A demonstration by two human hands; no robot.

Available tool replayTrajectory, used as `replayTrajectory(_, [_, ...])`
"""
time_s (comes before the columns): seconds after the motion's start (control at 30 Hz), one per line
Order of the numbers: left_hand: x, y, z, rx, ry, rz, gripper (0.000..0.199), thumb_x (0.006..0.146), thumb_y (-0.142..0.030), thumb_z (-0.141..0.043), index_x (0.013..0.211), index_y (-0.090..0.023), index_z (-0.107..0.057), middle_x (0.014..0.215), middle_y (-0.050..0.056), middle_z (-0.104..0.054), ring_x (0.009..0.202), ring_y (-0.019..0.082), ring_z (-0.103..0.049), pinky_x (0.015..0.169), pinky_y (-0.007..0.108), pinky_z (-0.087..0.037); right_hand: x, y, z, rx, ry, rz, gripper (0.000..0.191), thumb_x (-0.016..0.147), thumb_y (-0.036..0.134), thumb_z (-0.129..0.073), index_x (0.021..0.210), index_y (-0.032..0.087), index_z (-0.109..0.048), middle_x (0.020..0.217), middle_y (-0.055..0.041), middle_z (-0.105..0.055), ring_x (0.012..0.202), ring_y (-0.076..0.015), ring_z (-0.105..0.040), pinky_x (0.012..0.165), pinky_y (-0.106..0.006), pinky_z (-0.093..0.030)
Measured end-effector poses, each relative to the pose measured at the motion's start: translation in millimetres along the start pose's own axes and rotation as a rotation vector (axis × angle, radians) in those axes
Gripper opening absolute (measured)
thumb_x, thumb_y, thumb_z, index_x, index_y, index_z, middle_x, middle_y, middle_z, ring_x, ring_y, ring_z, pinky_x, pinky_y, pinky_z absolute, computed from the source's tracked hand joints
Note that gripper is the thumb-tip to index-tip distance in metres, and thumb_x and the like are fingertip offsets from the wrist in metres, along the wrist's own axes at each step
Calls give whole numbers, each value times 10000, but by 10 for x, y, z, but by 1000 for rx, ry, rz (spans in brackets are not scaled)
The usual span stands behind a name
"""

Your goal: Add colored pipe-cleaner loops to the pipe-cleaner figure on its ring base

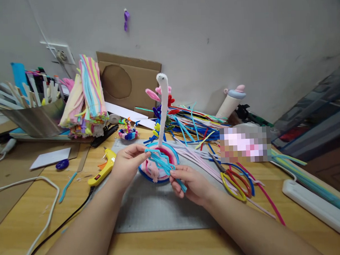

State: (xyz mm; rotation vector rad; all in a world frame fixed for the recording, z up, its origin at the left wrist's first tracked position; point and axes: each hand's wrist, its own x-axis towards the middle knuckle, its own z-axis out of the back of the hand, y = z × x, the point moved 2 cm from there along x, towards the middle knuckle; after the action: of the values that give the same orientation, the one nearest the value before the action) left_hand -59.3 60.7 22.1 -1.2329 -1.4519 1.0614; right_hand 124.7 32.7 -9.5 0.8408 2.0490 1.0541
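Note:
My left hand (132, 165) pinches one end of several bent light-blue pipe cleaners (160, 161). Their other end sits in the closed fingers of my right hand (189, 181), with a short blue tip poking out below. Behind and under them is a round pipe-cleaner base (173, 151) in coiled rings of pink, white, red and blue. A tall white fuzzy stem (164, 109) with a bent top and two dark dots rises from it. Coloured loop flowers (157, 112) show behind the stem. Part of the base is hidden by my hands.
A yellow glue gun (105, 169) lies left of my hands, its black cord running forward. Scissors (231, 181) rest at the right beside loose pipe cleaners (199, 163). Behind stand a metal bin (37, 116), pipe-cleaner bundles (91, 89), cardboard (145, 74) and a bottle (228, 104). A power strip (317, 207) lies right.

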Motion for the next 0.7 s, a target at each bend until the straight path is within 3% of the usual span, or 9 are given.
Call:
replayTrajectory(0.13, [24, -8, 14, 45, 47, 15, 130, 612, -233, -750, 669, -166, -654, 642, -11, -651, 605, 116, -579, 619, 222, -436, 16, -31, 11, -154, -64, 114, 253, 747, 387, -618, 695, 148, -550, 510, 32, -525, 398, -75, -454, 391, -187, -381])
replayTrajectory(0.3, [-51, 33, -68, -123, 80, 229, 164, 644, -281, -733, 664, -164, -620, 649, 3, -658, 585, 121, -592, 597, 235, -451, -38, 104, 57, -337, -194, 411, 331, 838, 475, -467, 847, 165, -584, 675, -23, -596, 609, -139, -562, 531, -243, -420])
replayTrajectory(0.47, [-269, 65, -305, -192, 344, 507, 208, 657, -302, -724, 645, -147, -587, 615, 15, -630, 525, 106, -561, 524, 221, -433, -167, 310, 52, -419, -302, 622, 180, 840, 346, -507, 797, 193, -592, 696, -18, -577, 648, -151, -539, 613, -278, -433])
replayTrajectory(0.6, [-313, 127, -361, -48, 312, 497, 235, 618, -314, -750, 640, -143, -591, 615, 14, -623, 528, 103, -561, 531, 218, -443, -284, 372, -52, -778, -290, 800, 94, 810, 272, -543, 845, 215, -609, 950, -58, -574, 932, -205, -533, 844, -358, -409])
replayTrajectory(0.7, [-296, 155, -364, 63, 263, 435, 250, 611, -342, -747, 650, -143, -600, 612, 10, -616, 514, 99, -549, 516, 211, -439, -332, 341, -121, -1136, -361, 836, 105, 783, 220, -556, 866, 230, -619, 1052, -62, -539, 1016, -224, -494, 901, -399, -349])
